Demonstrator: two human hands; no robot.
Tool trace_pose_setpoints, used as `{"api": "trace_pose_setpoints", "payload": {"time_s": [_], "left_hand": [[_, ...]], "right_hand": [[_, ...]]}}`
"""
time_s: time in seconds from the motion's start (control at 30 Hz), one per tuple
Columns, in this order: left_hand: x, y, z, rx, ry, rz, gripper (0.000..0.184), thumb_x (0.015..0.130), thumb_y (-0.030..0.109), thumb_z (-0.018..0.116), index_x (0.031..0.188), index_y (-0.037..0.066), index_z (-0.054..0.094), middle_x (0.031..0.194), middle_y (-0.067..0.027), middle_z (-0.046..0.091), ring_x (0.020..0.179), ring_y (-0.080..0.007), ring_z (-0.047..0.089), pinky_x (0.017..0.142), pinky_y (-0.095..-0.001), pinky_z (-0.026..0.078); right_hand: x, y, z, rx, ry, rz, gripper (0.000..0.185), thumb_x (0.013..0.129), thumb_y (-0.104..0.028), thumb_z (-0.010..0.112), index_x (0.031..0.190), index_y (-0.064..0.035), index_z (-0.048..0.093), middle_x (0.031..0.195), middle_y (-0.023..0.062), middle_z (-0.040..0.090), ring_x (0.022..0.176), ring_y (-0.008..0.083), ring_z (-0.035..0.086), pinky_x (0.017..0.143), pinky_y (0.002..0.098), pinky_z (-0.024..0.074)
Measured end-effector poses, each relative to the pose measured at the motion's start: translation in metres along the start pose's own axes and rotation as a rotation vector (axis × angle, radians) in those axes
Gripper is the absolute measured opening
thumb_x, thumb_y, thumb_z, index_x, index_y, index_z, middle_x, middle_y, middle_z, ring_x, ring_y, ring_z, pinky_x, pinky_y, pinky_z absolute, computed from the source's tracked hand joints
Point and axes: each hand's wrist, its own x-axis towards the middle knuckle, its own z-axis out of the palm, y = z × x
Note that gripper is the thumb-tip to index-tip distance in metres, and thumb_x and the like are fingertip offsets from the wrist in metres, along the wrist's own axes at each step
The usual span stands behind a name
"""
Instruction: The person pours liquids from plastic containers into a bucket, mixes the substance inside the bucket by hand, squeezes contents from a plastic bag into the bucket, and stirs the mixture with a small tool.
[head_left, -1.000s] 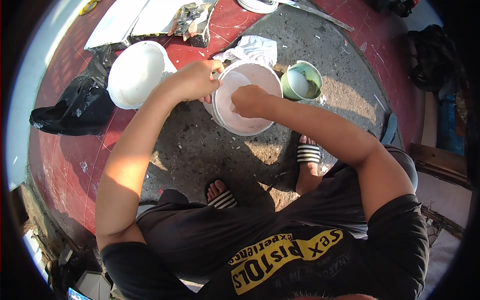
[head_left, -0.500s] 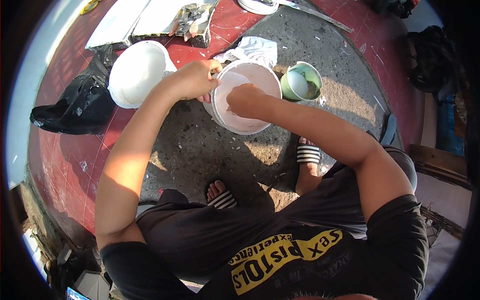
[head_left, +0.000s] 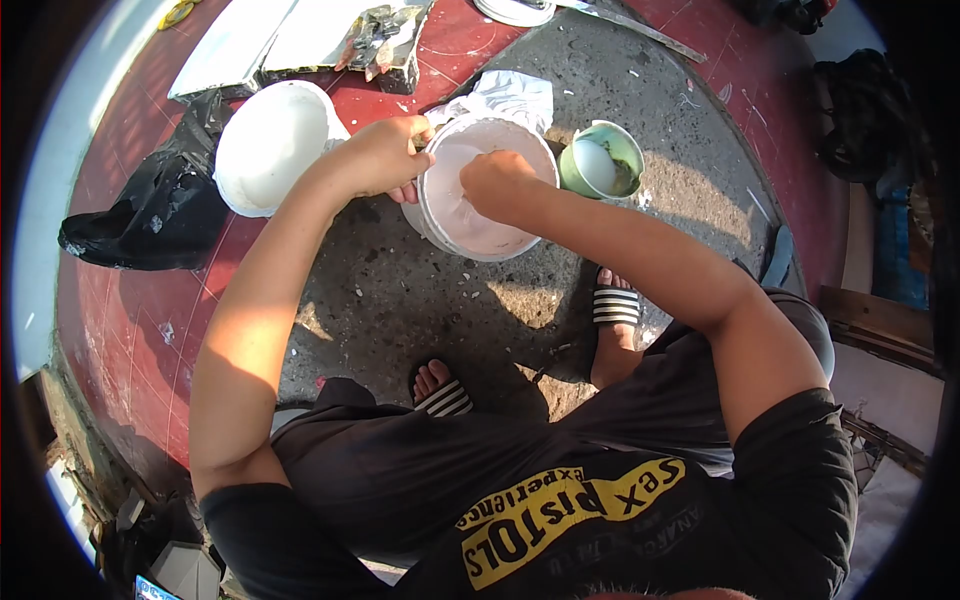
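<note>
L hand on bkt, R inside

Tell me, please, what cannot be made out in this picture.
Head view: whatever the right hand may hold inside the round white plastic bucket, hidden by the hand itself.
Head view: anything inside the crumpled black plastic bag, hidden by its folds.
Head view: the upper part of the white coil, cut off by the top edge.
</note>
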Motion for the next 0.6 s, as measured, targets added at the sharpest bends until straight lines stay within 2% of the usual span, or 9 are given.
{"api": "trace_pose_setpoints", "payload": {"time_s": [0.1, 0.23, 0.3, 0.33, 0.4, 0.43, 0.5, 0.53, 0.6], "left_hand": [[-0.003, 0.002, -0.001, -0.074, -0.008, -0.011, 0.039, 0.095, 0.014, 0.057, 0.128, -0.005, 0.048, 0.089, -0.0145, 0.069, 0.069, -0.0189, 0.072, 0.057, -0.03, 0.056], [-0.008, 0.005, 0.002, -0.138, -0.007, -0.009, 0.038, 0.095, 0.013, 0.057, 0.127, -0.006, 0.048, 0.093, -0.016, 0.067, 0.069, -0.0193, 0.072, 0.057, -0.0293, 0.057], [-0.007, 0.006, 0.005, -0.213, -0.001, 0.009, 0.038, 0.092, 0.015, 0.059, 0.124, -0.005, 0.05, 0.087, -0.0142, 0.068, 0.068, -0.0188, 0.072, 0.056, -0.0307, 0.056], [-0.006, 0.008, 0.007, -0.214, -0.002, 0.011, 0.038, 0.092, 0.015, 0.059, 0.124, -0.005, 0.05, 0.087, -0.0142, 0.068, 0.068, -0.0188, 0.072, 0.056, -0.0307, 0.056], [-0.005, 0.012, 0.011, -0.095, 0.08, -0.013, 0.04, 0.087, 0.02, 0.063, 0.118, -0.003, 0.053, 0.078, -0.0114, 0.068, 0.065, -0.0175, 0.071, 0.057, -0.0317, 0.055], [-0.005, 0.014, 0.014, -0.093, 0.079, -0.015, 0.04, 0.087, 0.02, 0.063, 0.118, -0.003, 0.053, 0.078, -0.0114, 0.068, 0.065, -0.0175, 0.071, 0.057, -0.0317, 0.055], [-0.005, 0.019, 0.02, 0.047, 0.248, -0.058, 0.028, 0.083, 0.016, 0.064, 0.105, 0.0, 0.054, 0.072, -0.0078, 0.065, 0.061, -0.0156, 0.068, 0.053, -0.0299, 0.053], [-0.004, 0.018, 0.021, 0.049, 0.244, -0.054, 0.028, 0.083, 0.016, 0.064, 0.105, 0.0, 0.054, 0.072, -0.0078, 0.065, 0.061, -0.0156, 0.068, 0.053, -0.0299, 0.053], [-0.003, 0.015, 0.02, 0.106, 0.293, -0.073, 0.024, 0.081, 0.018, 0.066, 0.095, 0.002, 0.053, 0.066, -0.0063, 0.063, 0.058, -0.0147, 0.066, 0.05, -0.031, 0.051]], "right_hand": [[-0.001, 0.004, -0.019, -0.149, -0.064, 0.023, 0.016, 0.085, -0.015, 0.064, 0.085, -0.0015, 0.073, 0.092, 0.0166, 0.073, 0.091, 0.0286, 0.072, 0.075, 0.0386, 0.0568], [0.001, 0.01, -0.001, -0.099, -0.078, 0.016, 0.016, 0.084, -0.015, 0.066, 0.084, -0.0002, 0.073, 0.088, 0.0167, 0.073, 0.091, 0.0292, 0.072, 0.074, 0.0395, 0.0566], [0.003, 0.007, 0.002, -0.016, -0.194, -0.015, 0.019, 0.084, -0.018, 0.067, 0.086, 0.0, 0.073, 0.087, 0.0179, 0.072, 0.09, 0.0313, 0.071, 0.075, 0.0409, 0.0564], [0.003, 0.007, 0.0, -0.017, -0.195, -0.013, 0.019, 0.084, -0.018, 0.067, 0.086, 0.0, 0.073, 0.087, 0.0179, 0.072, 0.09, 0.0313, 0.071, 0.075, 0.0409, 0.0564], [0.002, 0.008, -0.006, 0.173, -0.159, -0.048, 0.021, 0.085, -0.02, 0.065, 0.087, -0.0002, 0.073, 0.088, 0.0193, 0.071, 0.089, 0.0335, 0.071, 0.076, 0.0422, 0.0561], [0.004, 0.008, -0.008, 0.175, -0.159, -0.048, 0.021, 0.085, -0.02, 0.065, 0.087, -0.0002, 0.073, 0.088, 0.0193, 0.071, 0.089, 0.0335, 0.071, 0.076, 0.0422, 0.0561], [0.008, 0.012, -0.014, 0.126, -0.103, -0.009, 0.019, 0.082, -0.011, 0.063, 0.093, -0.0004, 0.074, 0.096, 0.0185, 0.073, 0.09, 0.0334, 0.071, 0.076, 0.0418, 0.0565], [0.007, 0.014, -0.017, 0.128, -0.103, -0.003, 0.019, 0.082, -0.011, 0.063, 0.093, -0.0004, 0.074, 0.096, 0.0185, 0.073, 0.09, 0.0334, 0.071, 0.076, 0.0418, 0.0565], [0.005, 0.018, -0.022, 0.044, -0.033, 0.003, 0.02, 0.082, -0.011, 0.064, 0.096, -0.0009, 0.073, 0.096, 0.0186, 0.072, 0.09, 0.0321, 0.072, 0.075, 0.0409, 0.0568]]}}
